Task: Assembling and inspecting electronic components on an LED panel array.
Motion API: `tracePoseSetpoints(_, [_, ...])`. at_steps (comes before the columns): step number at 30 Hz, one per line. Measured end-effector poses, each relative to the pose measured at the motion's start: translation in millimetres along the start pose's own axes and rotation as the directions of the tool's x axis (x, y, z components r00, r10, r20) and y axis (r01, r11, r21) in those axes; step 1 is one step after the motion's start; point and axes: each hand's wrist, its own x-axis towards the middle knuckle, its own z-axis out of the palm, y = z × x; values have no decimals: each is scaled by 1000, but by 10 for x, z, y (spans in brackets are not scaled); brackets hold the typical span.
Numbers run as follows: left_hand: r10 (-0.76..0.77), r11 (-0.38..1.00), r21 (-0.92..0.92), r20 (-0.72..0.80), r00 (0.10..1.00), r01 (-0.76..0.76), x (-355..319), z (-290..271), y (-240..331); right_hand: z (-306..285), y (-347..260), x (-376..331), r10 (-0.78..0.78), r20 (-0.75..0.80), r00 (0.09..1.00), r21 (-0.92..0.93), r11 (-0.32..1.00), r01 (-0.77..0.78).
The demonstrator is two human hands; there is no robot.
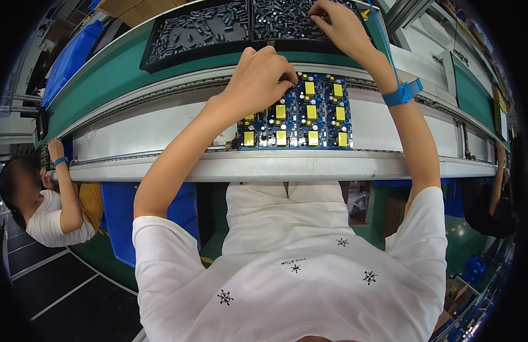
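Pale metal conveyor rails (287, 167) are shown in the head view. Blue circuit boards (303, 126) bearing yellow blocks (311, 112) are laid partly under the bent left hand (259, 77); the curled right hand (341, 25) is held over dark cylinders (278, 21) in a black tray (295, 45). Whether either grasps anything cannot be told.

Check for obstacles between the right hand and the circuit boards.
The black tray's near wall and the conveyor's far rail lie between the right hand and the circuit boards; the left hand hides their far-left corner.
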Motion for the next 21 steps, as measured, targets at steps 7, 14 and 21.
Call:
tracePoseSetpoints(7, [78,997,-10,-30,996,-79,14,6,-34,-250,-203,36,342,238,909,250,883,-398])
tracePoseSetpoints(14, [55,998,33,99,994,-59,49,-83,23,-257,-226,-119,191,348,918,141,957,-252])
tracePoseSetpoints(21, [170,985,66,-192,967,-160,16,-1,-56,-253,-348,-405,119,446,887,600,696,-395])
